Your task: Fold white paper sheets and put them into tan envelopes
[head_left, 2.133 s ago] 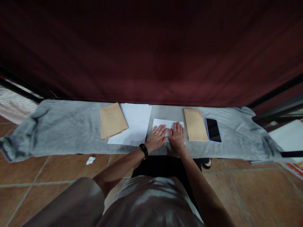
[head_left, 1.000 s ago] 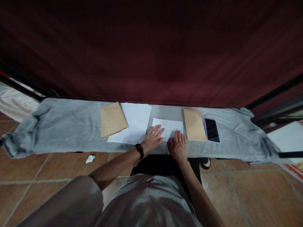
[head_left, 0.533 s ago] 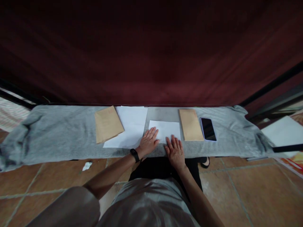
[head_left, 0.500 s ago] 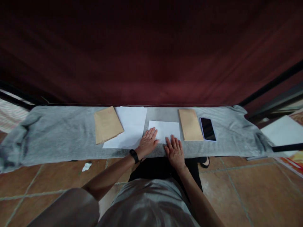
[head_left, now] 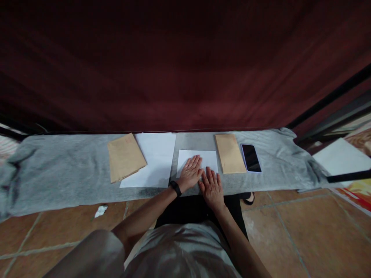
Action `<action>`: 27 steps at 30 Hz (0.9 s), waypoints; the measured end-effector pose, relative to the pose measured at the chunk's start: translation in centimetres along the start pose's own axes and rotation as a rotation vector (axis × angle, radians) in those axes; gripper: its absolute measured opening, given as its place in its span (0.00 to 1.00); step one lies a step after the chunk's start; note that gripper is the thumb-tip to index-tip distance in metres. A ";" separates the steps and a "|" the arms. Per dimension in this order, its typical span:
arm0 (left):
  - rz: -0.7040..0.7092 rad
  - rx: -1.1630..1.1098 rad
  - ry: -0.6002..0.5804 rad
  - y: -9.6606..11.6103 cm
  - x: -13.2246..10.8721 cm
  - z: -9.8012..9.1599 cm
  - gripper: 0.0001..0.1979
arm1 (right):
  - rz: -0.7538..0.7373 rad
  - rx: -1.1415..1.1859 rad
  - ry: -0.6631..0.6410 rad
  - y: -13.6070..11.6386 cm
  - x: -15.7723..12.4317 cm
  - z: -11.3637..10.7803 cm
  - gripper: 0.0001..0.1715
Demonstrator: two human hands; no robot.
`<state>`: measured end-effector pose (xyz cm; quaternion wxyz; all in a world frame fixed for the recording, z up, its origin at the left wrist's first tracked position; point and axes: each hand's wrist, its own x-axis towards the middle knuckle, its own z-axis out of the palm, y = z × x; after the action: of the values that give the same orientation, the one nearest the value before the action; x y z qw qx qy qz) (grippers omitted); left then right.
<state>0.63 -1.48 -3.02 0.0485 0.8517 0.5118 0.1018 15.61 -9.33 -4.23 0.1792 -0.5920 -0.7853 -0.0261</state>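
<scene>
A small white sheet of paper (head_left: 208, 157), perhaps folded, lies flat in front of me on the grey cloth. My left hand (head_left: 189, 172), with a black band on its wrist, rests palm down on the middle of this paper, fingers stretched out. My right hand (head_left: 212, 189) lies flat at the paper's lower right edge, fingers slightly spread. Both hands are close together, the left thumb near the right fingers. Left of the paper are larger white sheets (head_left: 159, 158), partly covered by brown envelopes (head_left: 126, 156). Right of it lies a stack of brown envelopes (head_left: 230, 154).
A phone (head_left: 251, 158) with a dark screen lies right of the envelope stack. Grey cloth (head_left: 66, 170) covers the narrow bench, and a dark red curtain (head_left: 185, 85) hangs behind it. A crumpled white scrap (head_left: 101, 211) lies on the tiled floor.
My left hand has slid right, from the paper's left edge to its middle, closer to my right hand. My right hand stays at the lower edge. The view has shifted slightly.
</scene>
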 end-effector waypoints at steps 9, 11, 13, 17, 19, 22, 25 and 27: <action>-0.030 0.049 0.009 -1.1 2.6 0.0 0.28 | 0.029 -0.009 -0.027 -0.2 0.2 -0.3 0.31; -0.028 0.063 0.011 -1.1 3.0 0.1 0.28 | 0.028 -0.009 -0.034 -0.2 0.2 -0.4 0.31; -0.021 0.078 0.010 -1.1 3.2 0.1 0.29 | 0.028 -0.007 -0.036 -0.2 0.2 -0.3 0.31; -0.004 0.103 0.009 -1.2 3.1 0.2 0.29 | 0.026 -0.002 -0.025 -0.1 0.1 -0.1 0.31; 0.013 0.107 0.015 -1.3 2.8 0.2 0.29 | 0.024 -0.002 -0.017 -0.1 0.1 0.0 0.32; 0.040 0.106 0.021 -1.3 2.0 0.1 0.28 | 0.022 0.002 -0.007 0.0 0.0 0.2 0.32; 0.054 0.100 0.018 -1.2 1.3 0.1 0.27 | 0.022 0.012 -0.005 0.0 -0.1 0.3 0.32; 0.063 0.094 0.018 -1.0 0.7 0.0 0.27 | 0.022 0.018 -0.009 0.0 -0.1 0.4 0.31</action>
<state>0.07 -0.36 -3.14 0.0005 0.8678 0.4893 0.0869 15.57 -9.36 -4.62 0.1811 -0.5992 -0.7797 -0.0143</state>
